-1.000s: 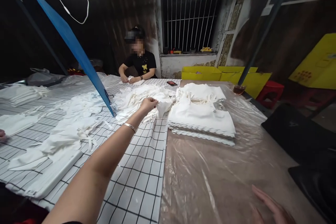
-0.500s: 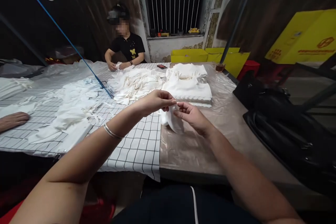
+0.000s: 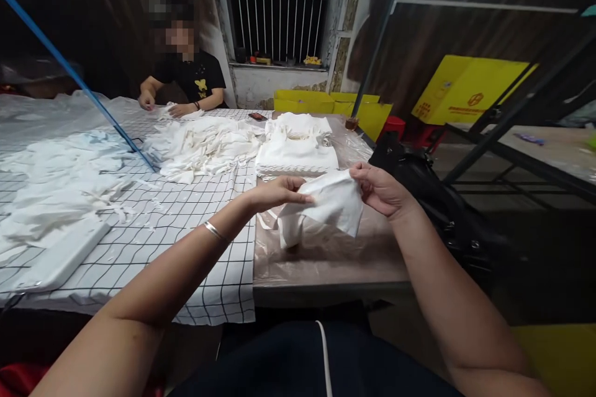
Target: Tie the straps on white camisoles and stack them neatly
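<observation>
Both of my hands hold one white cloth piece (image 3: 328, 206) stretched between them above the plastic-covered table (image 3: 335, 260). My left hand (image 3: 274, 191), with a silver bangle at the wrist, pinches its left edge. My right hand (image 3: 379, 188) grips its upper right corner. A strip of the cloth hangs down toward the table. Beyond it lies a neat stack of folded white cloth (image 3: 298, 155), and left of that a loose heap of white cloth pieces (image 3: 202, 146).
A black-and-white checked sheet (image 3: 186, 229) covers the table's left part, with more white cloth (image 3: 56, 180) on it. A person in a black shirt (image 3: 190, 80) sits at the far end. A blue pole (image 3: 74, 77) slants across. Black bags (image 3: 433, 198) and yellow boxes (image 3: 470, 99) stand at right.
My left hand drew a cloth piece from the heap back toward me. My right hand rose to take it, and the two hands have spread it apart.
</observation>
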The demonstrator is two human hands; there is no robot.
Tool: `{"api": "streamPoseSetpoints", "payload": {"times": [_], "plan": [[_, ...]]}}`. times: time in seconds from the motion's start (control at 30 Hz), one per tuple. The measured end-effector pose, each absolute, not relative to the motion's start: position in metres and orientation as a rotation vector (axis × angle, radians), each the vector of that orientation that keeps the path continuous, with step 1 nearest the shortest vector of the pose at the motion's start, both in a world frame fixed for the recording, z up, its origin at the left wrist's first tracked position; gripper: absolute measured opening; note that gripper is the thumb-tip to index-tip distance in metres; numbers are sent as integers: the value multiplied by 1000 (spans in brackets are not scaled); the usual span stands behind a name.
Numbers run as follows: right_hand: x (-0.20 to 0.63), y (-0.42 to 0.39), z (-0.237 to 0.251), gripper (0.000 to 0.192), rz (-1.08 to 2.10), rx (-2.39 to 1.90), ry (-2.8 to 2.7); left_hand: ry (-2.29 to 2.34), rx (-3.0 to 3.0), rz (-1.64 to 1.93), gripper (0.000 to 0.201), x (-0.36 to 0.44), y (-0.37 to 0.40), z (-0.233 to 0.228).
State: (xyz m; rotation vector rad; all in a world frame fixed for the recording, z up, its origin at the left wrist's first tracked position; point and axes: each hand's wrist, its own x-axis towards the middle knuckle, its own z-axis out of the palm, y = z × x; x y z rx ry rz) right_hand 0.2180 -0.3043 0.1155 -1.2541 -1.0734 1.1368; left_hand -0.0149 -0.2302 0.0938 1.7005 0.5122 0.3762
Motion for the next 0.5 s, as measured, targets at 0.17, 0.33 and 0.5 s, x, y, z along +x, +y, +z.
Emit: {"api": "streamPoseSetpoints", "payload": {"times": [0.17,0.33,0.5], "plan": [[248,-337,72,26,590,-1429,-1140,1015,1719,787,62,-25,-239,58],[254,-418,90,28,969,-631,-776,620,1139,836,76,-55,-283,71],[239,-431,105,39,1022,-493,-489,456,786,912,69,-43,-320,78]]}}
